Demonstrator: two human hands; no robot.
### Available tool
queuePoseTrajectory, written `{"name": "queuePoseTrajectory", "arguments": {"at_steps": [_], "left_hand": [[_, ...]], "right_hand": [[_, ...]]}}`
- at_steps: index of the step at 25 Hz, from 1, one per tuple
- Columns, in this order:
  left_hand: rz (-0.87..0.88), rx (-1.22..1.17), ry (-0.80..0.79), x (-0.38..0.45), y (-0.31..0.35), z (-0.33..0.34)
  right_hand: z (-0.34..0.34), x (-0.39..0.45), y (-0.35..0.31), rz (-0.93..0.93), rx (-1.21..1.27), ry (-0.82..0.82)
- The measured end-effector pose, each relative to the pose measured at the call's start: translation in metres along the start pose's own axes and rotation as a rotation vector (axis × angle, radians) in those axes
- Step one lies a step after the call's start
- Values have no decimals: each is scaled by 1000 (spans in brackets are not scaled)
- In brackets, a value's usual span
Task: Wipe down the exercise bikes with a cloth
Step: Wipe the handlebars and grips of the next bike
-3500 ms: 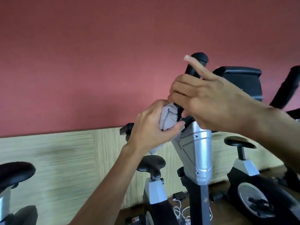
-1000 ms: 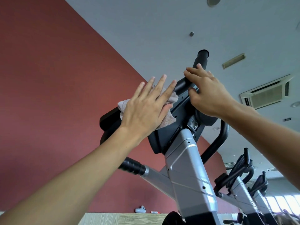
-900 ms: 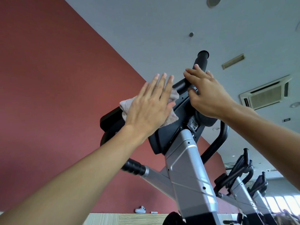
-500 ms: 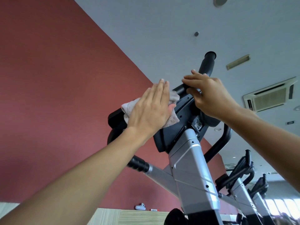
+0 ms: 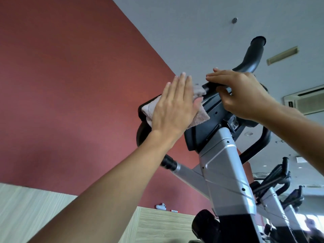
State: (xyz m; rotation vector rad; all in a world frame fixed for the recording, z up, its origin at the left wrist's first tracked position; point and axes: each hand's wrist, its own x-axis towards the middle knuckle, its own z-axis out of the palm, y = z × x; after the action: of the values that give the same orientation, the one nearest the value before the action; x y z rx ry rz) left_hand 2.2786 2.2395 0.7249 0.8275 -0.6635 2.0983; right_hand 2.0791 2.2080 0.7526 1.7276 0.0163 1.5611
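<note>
The pale cloth (image 5: 77,118) lies flat against the back of the black console (image 5: 206,120) atop the nearest exercise bike (image 5: 226,176) — the left hand (image 5: 172,109) presses it there with straight fingers, gripping nothing. The right hand (image 5: 245,95) curls round the console's upper edge, thumb beneath, just below the black handlebar (image 5: 252,57).

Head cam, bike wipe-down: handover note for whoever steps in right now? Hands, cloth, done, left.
Left hand: fingers straight, palm pressing the cloth flat against the back of the bike console.
Right hand: gripping the console's top edge, beside the handlebar, steadying it.
Done: cannot tell which surfaces are already wiped.
Left: finish the console, then handlebar and silver column; more bikes stand in the row to the right.
</note>
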Motion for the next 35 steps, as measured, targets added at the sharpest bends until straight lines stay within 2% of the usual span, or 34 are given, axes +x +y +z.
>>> {"name": "queuePoseTrajectory", "arguments": {"at_steps": [2,5,8,10,14,18,22,26,31,35], "left_hand": [[41,-43,23,8,3,5],[65,-63,135,-41,-36,3],[-68,-163,138,-92,-61,-5],[-110,-154,132,-82,-57,-2],[6,-125,167,-55,-50,5],[-81,-225,249,-92,-62,9],[-145,-258,220,-88,-59,6],[-42,-283,215,-74,-59,7],[-265,-366,234,-108,-57,10],[-97,-337,159,-76,-63,2]], "right_hand": [[10,5,-8,-17,15,37],[27,5,-18,-33,29,16],[47,-3,-25,-59,17,-21],[53,-3,-30,-48,8,-2],[68,0,-43,-54,10,16],[84,-2,-56,-156,6,7],[85,0,-54,-157,11,16],[86,-1,-57,-127,39,29],[83,0,-60,-76,60,0],[88,-1,-64,-58,72,41]]}}
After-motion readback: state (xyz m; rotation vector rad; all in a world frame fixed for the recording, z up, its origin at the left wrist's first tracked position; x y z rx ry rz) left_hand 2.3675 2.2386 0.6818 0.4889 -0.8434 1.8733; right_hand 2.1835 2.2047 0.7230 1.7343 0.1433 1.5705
